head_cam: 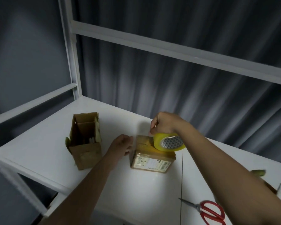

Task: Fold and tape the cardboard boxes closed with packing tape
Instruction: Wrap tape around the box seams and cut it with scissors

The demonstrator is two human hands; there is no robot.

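Note:
A small closed cardboard box [150, 161] with a shipping label on its front sits mid-table. My right hand [164, 123] grips a roll of yellowish packing tape [169, 142] held on the box's top, with a strip of tape running across the flaps. My left hand [122, 145] is beside the box's left edge, fingers relaxed and spread, touching or nearly touching its side. A taller open cardboard box [84, 143] stands to the left, flaps up, with dividers inside.
Red-handled scissors [209, 211] lie at the front right of the white table [44, 153]. A piece of cardboard [258, 172] shows partly behind my right arm. A white shelf frame [152, 44] and grey curtain stand behind.

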